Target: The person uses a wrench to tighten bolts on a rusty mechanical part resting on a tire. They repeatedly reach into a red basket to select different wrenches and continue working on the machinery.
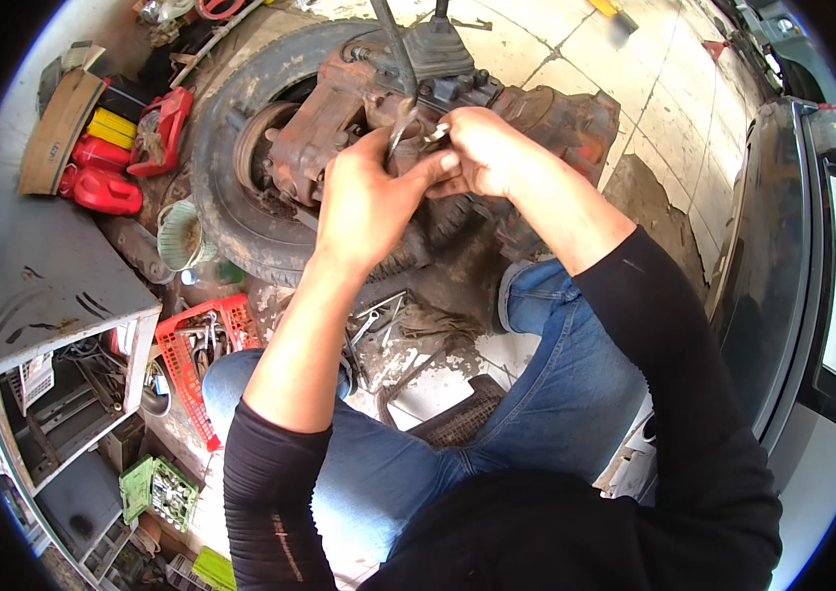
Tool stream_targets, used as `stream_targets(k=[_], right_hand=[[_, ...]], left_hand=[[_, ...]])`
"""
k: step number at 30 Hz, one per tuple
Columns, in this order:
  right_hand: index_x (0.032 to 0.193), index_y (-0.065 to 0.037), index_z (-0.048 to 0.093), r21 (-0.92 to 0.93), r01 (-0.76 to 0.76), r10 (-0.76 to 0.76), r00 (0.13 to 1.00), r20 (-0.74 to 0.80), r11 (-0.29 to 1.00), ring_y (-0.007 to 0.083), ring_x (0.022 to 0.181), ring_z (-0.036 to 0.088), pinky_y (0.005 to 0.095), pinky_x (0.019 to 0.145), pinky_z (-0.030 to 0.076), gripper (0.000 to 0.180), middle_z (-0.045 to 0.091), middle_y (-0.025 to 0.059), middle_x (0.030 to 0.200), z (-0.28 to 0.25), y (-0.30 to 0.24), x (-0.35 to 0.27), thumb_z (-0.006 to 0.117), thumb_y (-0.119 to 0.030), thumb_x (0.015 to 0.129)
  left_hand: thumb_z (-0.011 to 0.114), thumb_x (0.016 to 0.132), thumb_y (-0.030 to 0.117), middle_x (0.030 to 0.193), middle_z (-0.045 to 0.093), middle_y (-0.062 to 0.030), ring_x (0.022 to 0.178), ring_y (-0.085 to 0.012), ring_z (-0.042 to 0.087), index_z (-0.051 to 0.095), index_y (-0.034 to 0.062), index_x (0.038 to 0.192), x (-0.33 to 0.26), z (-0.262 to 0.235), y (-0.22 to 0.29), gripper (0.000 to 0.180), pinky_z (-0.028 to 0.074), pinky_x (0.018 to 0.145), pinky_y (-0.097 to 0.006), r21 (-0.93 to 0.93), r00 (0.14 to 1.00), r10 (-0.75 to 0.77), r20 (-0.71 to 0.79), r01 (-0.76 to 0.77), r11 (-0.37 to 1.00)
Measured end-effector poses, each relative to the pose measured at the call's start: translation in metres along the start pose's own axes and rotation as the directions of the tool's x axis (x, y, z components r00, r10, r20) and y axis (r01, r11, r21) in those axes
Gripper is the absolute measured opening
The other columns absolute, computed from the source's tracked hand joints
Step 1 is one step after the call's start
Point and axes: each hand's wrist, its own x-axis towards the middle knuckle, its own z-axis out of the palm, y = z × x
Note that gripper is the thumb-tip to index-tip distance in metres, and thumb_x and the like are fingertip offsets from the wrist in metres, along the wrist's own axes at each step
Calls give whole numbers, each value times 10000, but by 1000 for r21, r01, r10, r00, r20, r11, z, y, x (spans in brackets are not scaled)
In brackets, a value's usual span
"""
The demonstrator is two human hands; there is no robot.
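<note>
A rusty, grease-covered gearbox lies on a worn tyre in front of me. Both my hands are close together over its top. My left hand is closed, its thumb reaching toward the right hand, with a bent metal rod rising just beyond its fingers. Curled fingers of my right hand touch the left fingertips, and a small shiny metal bit shows there. What either hand grips is mostly hidden. Behind the hands is a black rubber lever boot.
Red plastic containers and a pale green bucket stand left of the tyre. A red basket of tools is beside my left knee, near a metal cabinet. Wrenches lie between my legs. A car stands close on my right.
</note>
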Motion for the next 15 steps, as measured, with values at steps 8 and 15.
stream_targets(k=[8, 15], right_hand=[[1183, -20, 635, -671, 233, -280, 959, 39, 704, 264, 705, 691, 415, 718, 582, 358, 699, 123, 885, -3, -7, -13, 431, -220, 969], [1291, 4, 540, -404, 815, -803, 537, 257, 415, 147, 1067, 584, 309, 959, 475, 350, 625, 83, 1147, 19, 29, 26, 518, -11, 942]], left_hand=[[799, 876, 210, 635, 680, -162, 559, -137, 578, 756, -33, 892, 17, 14, -7, 247, 495, 581, -350, -93, 971, 26, -239, -50, 994], [796, 904, 213, 679, 684, -37, 627, -60, 535, 766, -31, 911, 23, 0, -9, 246, 456, 571, -281, -244, 959, -33, -281, -39, 969]])
